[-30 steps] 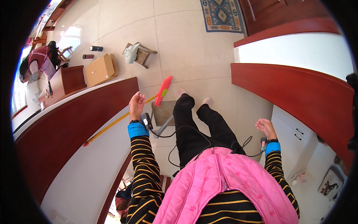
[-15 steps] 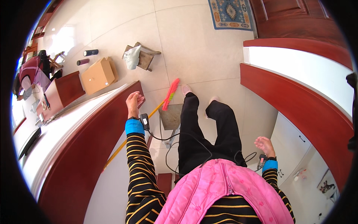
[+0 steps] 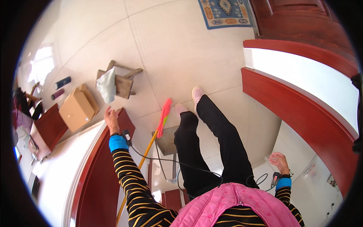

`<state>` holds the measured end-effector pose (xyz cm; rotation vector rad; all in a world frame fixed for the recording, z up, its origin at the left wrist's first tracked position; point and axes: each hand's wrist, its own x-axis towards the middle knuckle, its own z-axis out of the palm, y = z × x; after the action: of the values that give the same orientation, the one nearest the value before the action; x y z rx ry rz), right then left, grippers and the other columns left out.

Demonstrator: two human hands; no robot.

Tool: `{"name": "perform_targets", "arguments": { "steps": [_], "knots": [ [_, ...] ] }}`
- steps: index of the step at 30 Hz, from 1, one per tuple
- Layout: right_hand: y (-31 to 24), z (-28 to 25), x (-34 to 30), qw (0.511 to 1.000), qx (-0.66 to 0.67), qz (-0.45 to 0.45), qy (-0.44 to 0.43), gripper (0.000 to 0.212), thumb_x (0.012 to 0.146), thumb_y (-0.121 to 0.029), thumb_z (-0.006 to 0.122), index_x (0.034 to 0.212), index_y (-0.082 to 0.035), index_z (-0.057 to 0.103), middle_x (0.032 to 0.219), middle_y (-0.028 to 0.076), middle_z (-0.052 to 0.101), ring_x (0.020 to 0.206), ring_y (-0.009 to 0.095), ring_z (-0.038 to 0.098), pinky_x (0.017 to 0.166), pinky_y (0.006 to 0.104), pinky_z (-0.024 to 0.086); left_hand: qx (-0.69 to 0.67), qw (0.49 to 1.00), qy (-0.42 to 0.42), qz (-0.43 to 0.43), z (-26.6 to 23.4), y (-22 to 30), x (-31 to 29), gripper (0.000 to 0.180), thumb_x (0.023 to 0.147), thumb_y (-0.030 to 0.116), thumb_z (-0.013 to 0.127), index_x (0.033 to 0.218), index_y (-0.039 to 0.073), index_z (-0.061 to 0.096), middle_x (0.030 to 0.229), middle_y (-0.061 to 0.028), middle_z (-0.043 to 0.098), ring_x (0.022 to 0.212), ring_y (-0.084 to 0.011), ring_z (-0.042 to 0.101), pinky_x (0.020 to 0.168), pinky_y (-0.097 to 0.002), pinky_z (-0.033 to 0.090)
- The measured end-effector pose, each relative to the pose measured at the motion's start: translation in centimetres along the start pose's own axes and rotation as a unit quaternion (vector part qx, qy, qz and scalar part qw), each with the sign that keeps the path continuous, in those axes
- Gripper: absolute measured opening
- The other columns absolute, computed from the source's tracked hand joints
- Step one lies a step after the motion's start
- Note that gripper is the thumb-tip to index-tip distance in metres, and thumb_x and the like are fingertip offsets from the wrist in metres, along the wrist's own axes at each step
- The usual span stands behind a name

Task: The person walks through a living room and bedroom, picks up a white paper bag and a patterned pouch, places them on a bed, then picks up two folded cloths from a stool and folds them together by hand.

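My left hand [image 3: 111,120] is held out beside the end of a dark red wooden door frame [image 3: 123,121], its fingers loosely bent and nothing in them. Out to the right, low over a pale surface, my right hand [image 3: 280,162] is empty with slack, curved fingers. Each wrist has a blue cuff, and a small dark device with a black cable [image 3: 166,160] is strapped there. A broom with a red and green head [image 3: 164,117] and yellow handle leans near my left arm, touched by neither hand. Part of a small grey-topped stool [image 3: 166,143] shows behind it.
Ahead on the left stand a wooden stool [image 3: 124,86] with a pale cloth [image 3: 107,85] and a cardboard box [image 3: 77,108]. Two dark cylinders lie beyond the box. A blue patterned rug [image 3: 227,15] lies by a brown door [image 3: 298,17]. A red-trimmed wall [image 3: 295,102] borders the right.
My feet have stepped, one shoe now further forward. The view has turned and moved on, so the box, stool and broom sit lower and further left. Both hands stay empty.
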<state>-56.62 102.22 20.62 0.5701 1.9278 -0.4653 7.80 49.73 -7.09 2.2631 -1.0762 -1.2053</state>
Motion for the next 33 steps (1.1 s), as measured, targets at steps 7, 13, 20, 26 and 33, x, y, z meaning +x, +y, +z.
{"name": "perform_targets", "arguments": {
  "steps": [7, 13, 20, 26, 33],
  "knots": [
    [0.1, 2.3, 4.7, 0.999, 0.033, 0.025, 0.032, 0.018, 0.088, -0.009, 0.051, 0.103, -0.002, 0.059, 0.09, 0.009, 0.063, 0.081, 0.027, 0.067, 0.071, 0.0347, 0.055, 0.064, 0.996, 0.054, 0.044, 2.4, -2.4, 11.2, 0.06, 0.084, 0.02, 0.066, 0.139, 0.013, 0.043, 0.128, -0.0187, 0.051, 0.11, -0.0276, 0.054, 0.092, -0.0357, 0.044],
    [-0.8, 4.9, 9.0, 0.999, 0.033, 0.006, 0.015, 0.018, 0.09, -0.014, 0.053, 0.103, -0.002, 0.059, 0.093, 0.011, 0.065, 0.084, 0.026, 0.068, 0.072, 0.0344, 0.055, 0.432, 0.89, 0.098, 0.111, 6.3, 0.2, 13.3, 0.085, 0.072, 0.036, 0.075, 0.144, 0.018, 0.033, 0.133, -0.0297, 0.04, 0.122, -0.0441, 0.042, 0.1, -0.0497, 0.037],
    [-1.4, 5.7, 10.5, 0.999, 0.013, -0.032, -0.008, 0.019, 0.092, -0.017, 0.053, 0.101, -0.002, 0.06, 0.094, 0.011, 0.066, 0.083, 0.024, 0.067, 0.077, 0.0343, 0.054, 0.495, 0.838, 0.182, 0.139, 8.1, 1.3, 12.9, 0.056, 0.074, 0.019, 0.066, 0.127, 0.008, 0.051, 0.108, -0.0257, 0.057, 0.095, -0.0417, 0.059, 0.082, -0.0486, 0.048],
    [-1.2, 5.1, 8.6, 0.998, 0.004, -0.052, -0.036, 0.022, 0.094, -0.021, 0.053, 0.102, -0.002, 0.06, 0.093, 0.009, 0.066, 0.083, 0.02, 0.066, 0.076, 0.0312, 0.053, 0.311, 0.935, -0.115, 0.123, 9.6, -0.3, 9.3, 0.05, 0.075, 0.019, 0.064, 0.116, -0.007, 0.056, 0.097, -0.0205, 0.067, 0.085, -0.0296, 0.065, 0.072, -0.0391, 0.051],
    [-2.4, 1.7, 3.2, 0.989, 0.039, -0.119, -0.073, 0.025, 0.095, -0.024, 0.052, 0.103, -0.002, 0.06, 0.094, 0.008, 0.065, 0.086, 0.019, 0.066, 0.076, 0.0303, 0.053, 0.075, 0.905, -0.417, -0.032, 17.2, 7.7, -11.9, 0.039, 0.077, 0.013, 0.064, 0.115, 0.005, 0.06, 0.095, -0.0024, 0.063, 0.082, -0.0132, 0.058, 0.071, -0.0288, 0.047]
  ]
}}
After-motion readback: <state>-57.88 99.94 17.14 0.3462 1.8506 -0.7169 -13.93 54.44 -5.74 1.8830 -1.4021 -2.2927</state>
